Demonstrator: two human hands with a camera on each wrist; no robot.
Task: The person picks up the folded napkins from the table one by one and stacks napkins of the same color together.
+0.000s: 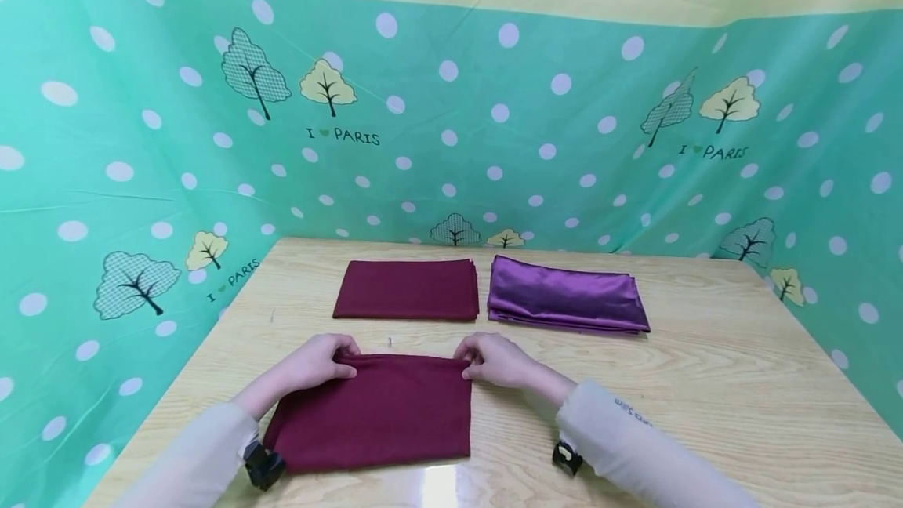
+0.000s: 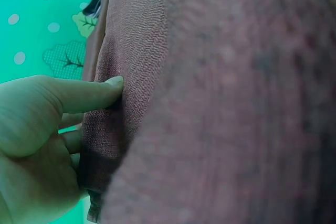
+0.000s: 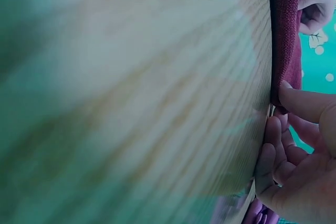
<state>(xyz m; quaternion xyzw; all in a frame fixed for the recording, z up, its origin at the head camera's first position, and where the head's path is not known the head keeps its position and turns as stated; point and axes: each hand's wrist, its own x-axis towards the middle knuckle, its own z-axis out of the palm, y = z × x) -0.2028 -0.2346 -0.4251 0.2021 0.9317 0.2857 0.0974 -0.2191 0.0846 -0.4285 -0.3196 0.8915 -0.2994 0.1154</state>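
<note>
A folded maroon cloth (image 1: 381,414) lies on the near part of the wooden table. At its far left corner my left hand (image 1: 319,361) pinches the edge, thumb on top and fingers behind. My right hand (image 1: 497,361) pinches the far right corner in the same way. In the left wrist view the thumb (image 2: 94,92) presses on the cloth's weave, and blurred fabric fills the right side. The right wrist view has the right hand (image 3: 299,145) holding the cloth's corner (image 3: 287,35) close over the tabletop.
Behind the hands lies a second folded maroon cloth (image 1: 407,290). To its right is a folded shiny purple cloth (image 1: 567,296). The wooden table (image 1: 734,359) extends right. A green dotted curtain (image 1: 451,116) with printed trees surrounds the back and sides.
</note>
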